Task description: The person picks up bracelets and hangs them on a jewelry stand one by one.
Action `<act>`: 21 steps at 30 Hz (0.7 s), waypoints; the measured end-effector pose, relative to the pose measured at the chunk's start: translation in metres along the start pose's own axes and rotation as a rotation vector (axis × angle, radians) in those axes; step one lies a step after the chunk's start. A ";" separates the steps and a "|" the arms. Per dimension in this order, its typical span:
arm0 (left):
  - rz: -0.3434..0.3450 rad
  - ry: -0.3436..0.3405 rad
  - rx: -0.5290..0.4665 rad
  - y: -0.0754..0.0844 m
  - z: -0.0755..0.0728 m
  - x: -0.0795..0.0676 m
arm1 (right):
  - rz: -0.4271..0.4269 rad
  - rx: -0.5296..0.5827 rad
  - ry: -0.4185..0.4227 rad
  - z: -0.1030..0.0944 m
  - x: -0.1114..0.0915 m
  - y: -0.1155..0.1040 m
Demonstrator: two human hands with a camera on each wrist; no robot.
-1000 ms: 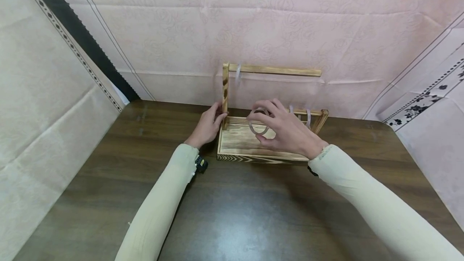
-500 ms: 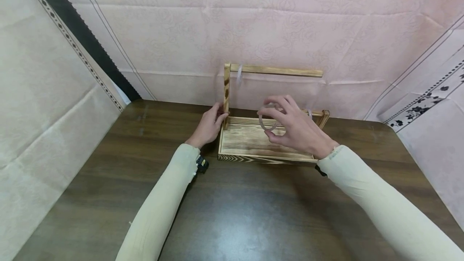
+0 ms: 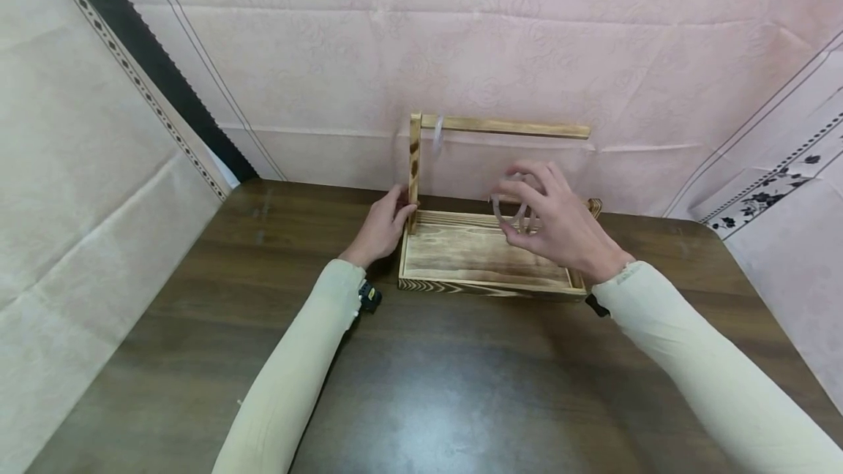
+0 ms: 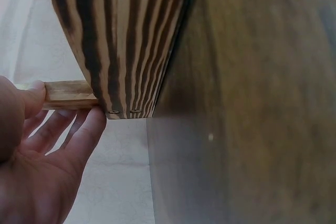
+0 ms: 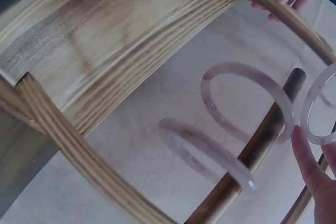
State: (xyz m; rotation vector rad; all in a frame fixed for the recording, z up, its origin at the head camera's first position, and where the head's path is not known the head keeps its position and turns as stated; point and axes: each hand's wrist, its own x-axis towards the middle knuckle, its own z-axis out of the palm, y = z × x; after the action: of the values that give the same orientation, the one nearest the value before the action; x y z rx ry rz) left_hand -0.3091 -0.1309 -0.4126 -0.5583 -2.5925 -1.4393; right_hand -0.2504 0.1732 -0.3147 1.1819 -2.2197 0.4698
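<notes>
A wooden jewelry stand (image 3: 474, 251) with a tray base stands on the table. My left hand (image 3: 378, 229) grips the foot of its left post (image 3: 414, 159); in the left wrist view, thumb and fingers lie on either side of that post (image 4: 68, 93). My right hand (image 3: 560, 222) pinches a translucent pale bangle (image 3: 497, 211) between thumb and fingertips. It is close to the free end of the lower bar (image 5: 215, 203). Two more bangles, a nearer one (image 5: 181, 124) and a farther one (image 5: 206, 90), hang on that bar. Another bangle (image 3: 438, 135) hangs from the upper bar (image 3: 514, 127).
The dark wooden table (image 3: 421, 386) stretches in front of the stand. Close behind rises a pale patterned cloth backdrop (image 3: 500, 57). The stand's right upright (image 5: 89, 150) shows in the right wrist view.
My right hand has moved right with the bangle along the lower bar, and now covers the bangles that hang there. The left hand keeps its grip on the post.
</notes>
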 end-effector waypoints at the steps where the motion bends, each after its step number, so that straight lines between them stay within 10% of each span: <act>1: 0.000 0.001 -0.001 0.000 0.000 0.000 | 0.006 -0.001 0.000 -0.001 -0.001 0.001; 21: 0.007 0.005 -0.009 -0.003 0.001 0.001 | 0.065 -0.003 0.095 -0.015 -0.008 0.023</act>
State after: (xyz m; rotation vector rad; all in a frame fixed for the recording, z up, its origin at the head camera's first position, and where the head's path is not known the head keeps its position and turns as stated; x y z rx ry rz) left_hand -0.3110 -0.1310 -0.4148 -0.5642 -2.5788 -1.4487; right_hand -0.2613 0.1996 -0.3088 1.0666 -2.1812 0.5381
